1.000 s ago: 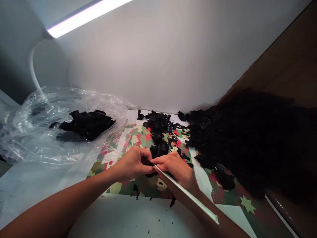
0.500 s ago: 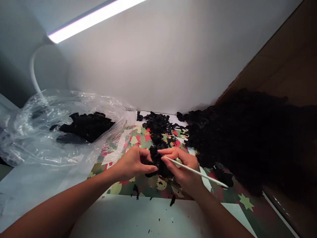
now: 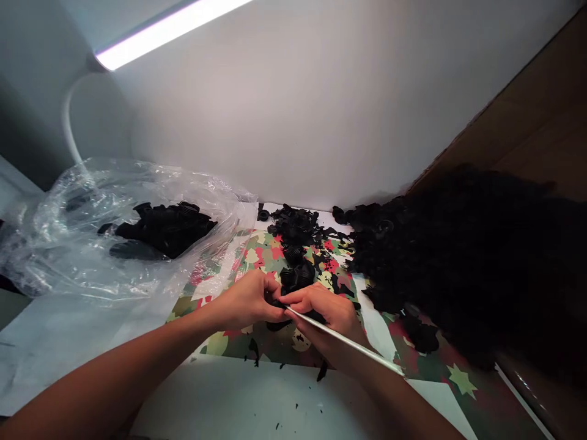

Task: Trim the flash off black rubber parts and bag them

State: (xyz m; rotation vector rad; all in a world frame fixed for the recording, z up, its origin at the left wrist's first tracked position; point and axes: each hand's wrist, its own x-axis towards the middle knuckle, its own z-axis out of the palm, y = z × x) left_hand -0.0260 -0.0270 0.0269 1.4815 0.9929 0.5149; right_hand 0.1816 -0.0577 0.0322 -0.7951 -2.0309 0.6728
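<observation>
My left hand (image 3: pixel 250 299) is closed, its thumb and fingertips pinching a small black rubbery piece (image 3: pixel 277 303). Close against it, my right hand (image 3: pixel 332 315) grips a thin white stick-like tool (image 3: pixel 355 348) like a pen. The tool's front end meets the black piece between both sets of fingertips; its tip is hidden there. Its back end slants down to the right over my forearm. Ridged black parts (image 3: pixel 296 275) lie just beyond my fingers, and more dark pieces sit partly hidden under my hands. All rest on a patterned red, green and cream sheet (image 3: pixel 224 348).
At left, a clear plastic bag (image 3: pixel 82 263) holds black parts (image 3: pixel 169 229). A small heap of black scraps (image 3: pixel 296 223) lies at the back, a large black heap (image 3: pixel 435 263) at right beside a cardboard panel (image 3: pixel 541 110). A lit lamp (image 3: pixel 174 33) hangs above.
My right hand has moved left and slightly down, so its fingertips and the tool now meet my left fingertips. The tool slants more steeply. The whole view has shifted slightly.
</observation>
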